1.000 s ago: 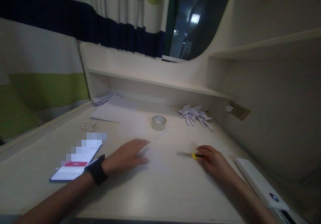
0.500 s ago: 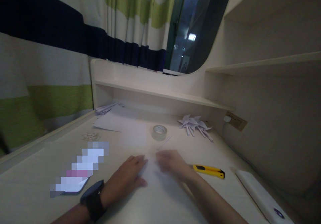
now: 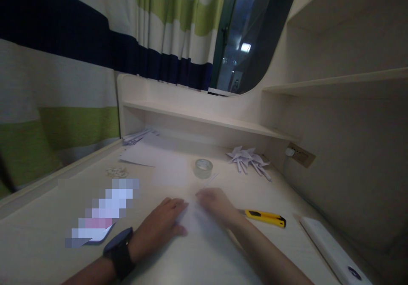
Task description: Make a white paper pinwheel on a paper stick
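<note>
A pale, flat paper sheet [image 3: 194,221] is lying low in the frame's center, both the left hand [image 3: 161,227] and right hand [image 3: 216,206] pressing it flat-fingered, gripping nothing.

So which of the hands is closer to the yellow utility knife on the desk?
Right. The right hand lies just left of the yellow utility knife, apparently not touching it; the left hand lies farther left.

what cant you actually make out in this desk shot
Head view only:
- Phone screen: pixelated over, unreadable.
- Paper sheet under both hands: pale on pale desk, edges lost in dim light.
- Left hand and right hand: whether they pinch or only press the paper is unclear.
- White device: cut off by the bottom edge.
- Small pale bits: too small to identify.
</note>
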### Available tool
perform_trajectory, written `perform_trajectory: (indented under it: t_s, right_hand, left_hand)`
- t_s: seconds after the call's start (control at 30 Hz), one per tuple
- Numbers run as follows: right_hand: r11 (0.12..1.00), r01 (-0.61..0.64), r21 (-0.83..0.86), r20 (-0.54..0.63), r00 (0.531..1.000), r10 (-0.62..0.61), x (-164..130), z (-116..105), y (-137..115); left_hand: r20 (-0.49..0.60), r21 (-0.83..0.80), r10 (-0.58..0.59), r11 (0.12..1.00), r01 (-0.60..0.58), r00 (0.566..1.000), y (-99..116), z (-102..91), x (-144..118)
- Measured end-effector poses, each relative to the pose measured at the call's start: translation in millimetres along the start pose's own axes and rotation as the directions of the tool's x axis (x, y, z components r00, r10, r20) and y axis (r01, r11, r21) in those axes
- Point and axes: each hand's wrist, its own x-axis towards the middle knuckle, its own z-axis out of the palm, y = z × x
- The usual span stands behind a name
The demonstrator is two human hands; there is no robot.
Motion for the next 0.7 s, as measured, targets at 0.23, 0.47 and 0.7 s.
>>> perform_trajectory:
  t_s: [0.23,0.47,0.7]
  right_hand:
    - [0.994,-0.090,0.059,0.022,0.996,0.088,2,1,0]
    - [0.991,-0.110,0.072,-0.029,0.993,0.112,7,5,12]
    - [0.991,-0.114,-0.070,-0.025,0.993,0.113,8,6,17]
  left_hand:
    - [0.020,-0.002,0.009,1.000,-0.009,1.000,-2,-0.9,1]
    - [0.047,-0.007,-0.007,1.000,0.007,0.999,-11,3.1,5]
    - [0.041,-0.086,-0.003,0.996,0.007,0.999,-5,-2.7,10]
